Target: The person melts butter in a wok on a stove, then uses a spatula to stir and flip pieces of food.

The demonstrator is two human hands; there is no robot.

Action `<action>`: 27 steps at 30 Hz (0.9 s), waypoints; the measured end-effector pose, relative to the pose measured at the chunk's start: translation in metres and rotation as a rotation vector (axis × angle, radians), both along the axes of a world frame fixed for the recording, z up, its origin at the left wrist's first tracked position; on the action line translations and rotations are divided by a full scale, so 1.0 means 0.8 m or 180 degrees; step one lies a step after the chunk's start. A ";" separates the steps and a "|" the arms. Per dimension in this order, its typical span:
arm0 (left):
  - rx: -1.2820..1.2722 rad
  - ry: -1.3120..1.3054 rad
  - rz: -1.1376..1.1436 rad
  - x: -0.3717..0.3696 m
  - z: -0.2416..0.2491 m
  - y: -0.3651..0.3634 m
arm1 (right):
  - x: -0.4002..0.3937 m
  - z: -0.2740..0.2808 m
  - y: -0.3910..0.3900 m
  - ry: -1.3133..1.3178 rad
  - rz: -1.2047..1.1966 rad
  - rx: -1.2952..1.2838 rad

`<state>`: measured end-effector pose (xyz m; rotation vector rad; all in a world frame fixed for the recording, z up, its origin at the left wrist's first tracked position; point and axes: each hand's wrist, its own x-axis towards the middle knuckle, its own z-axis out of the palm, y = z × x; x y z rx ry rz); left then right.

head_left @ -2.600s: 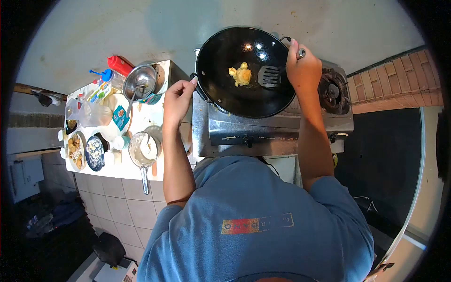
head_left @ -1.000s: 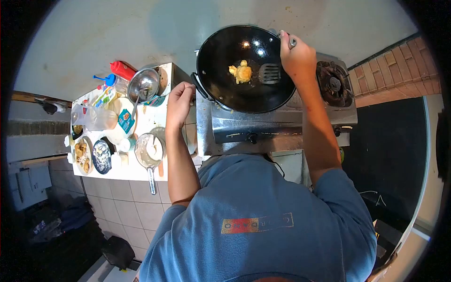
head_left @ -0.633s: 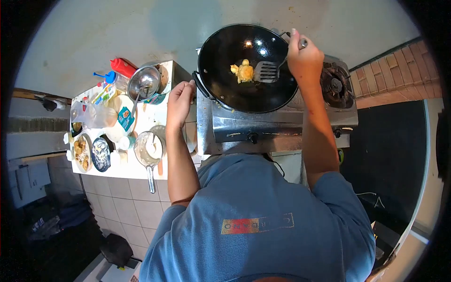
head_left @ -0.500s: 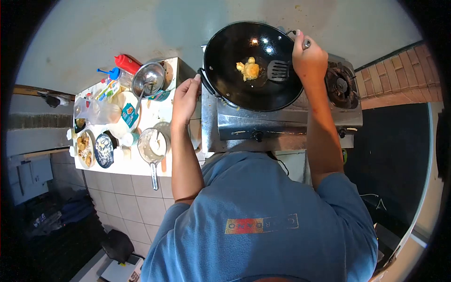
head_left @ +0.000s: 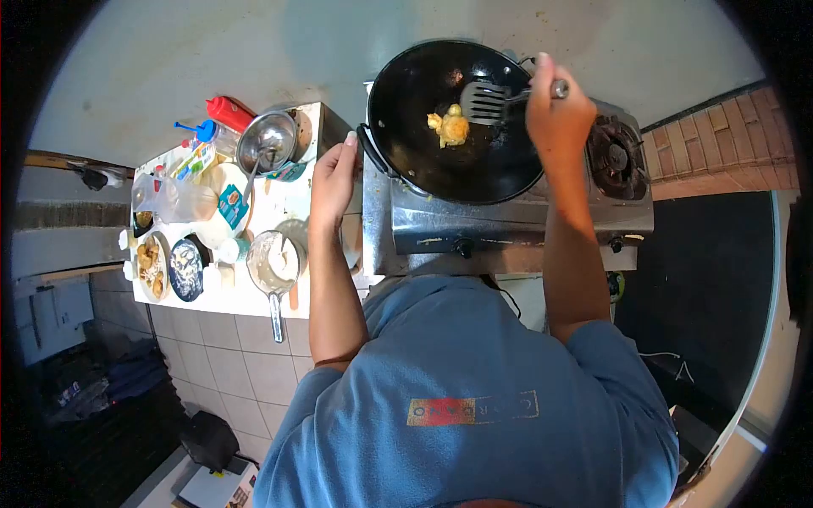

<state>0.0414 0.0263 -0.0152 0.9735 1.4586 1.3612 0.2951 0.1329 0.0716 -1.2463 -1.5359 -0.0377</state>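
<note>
A black wok point(head_left: 406, 161) sits on the stove, with a clump of golden fried food point(head_left: 451, 129) near its middle. My left hand point(head_left: 334, 182) is closed at the wok's left handle point(head_left: 370, 151), thumb upright against its outer side; its fingertips are partly hidden. Wrapped round the grip of a slotted spatula point(head_left: 486, 103) is my right hand point(head_left: 559, 110), above the wok's right rim. The spatula's blade is just up and right of the food, close to its edge.
The metal stove point(head_left: 508, 229) has a second burner point(head_left: 617, 157) on the right. At left, a white table point(head_left: 279, 199) carries a steel bowl with a ladle point(head_left: 267, 142), a batter-coated saucepan point(head_left: 275, 262), a plate of fried pieces point(head_left: 152, 267), a dark bowl point(head_left: 187, 271) and a red bottle point(head_left: 229, 112).
My right hand has swung the spatula blade up and left, from the food's right side to its upper right edge. My left hand has stayed at the handle.
</note>
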 end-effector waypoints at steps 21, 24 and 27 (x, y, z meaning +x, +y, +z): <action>-0.0061 -0.0094 0.0143 0.009 0.004 0.004 | 0.026 0.003 0.001 -0.0699 -0.0526 -0.0088; -0.0041 -0.0139 0.0147 0.009 0.009 0.005 | 0.014 -0.017 0.017 -0.0650 -0.0219 -0.0097; 0.0009 -0.0069 0.0171 0.003 0.005 0.006 | 0.011 -0.031 0.029 -0.0470 0.0395 0.0028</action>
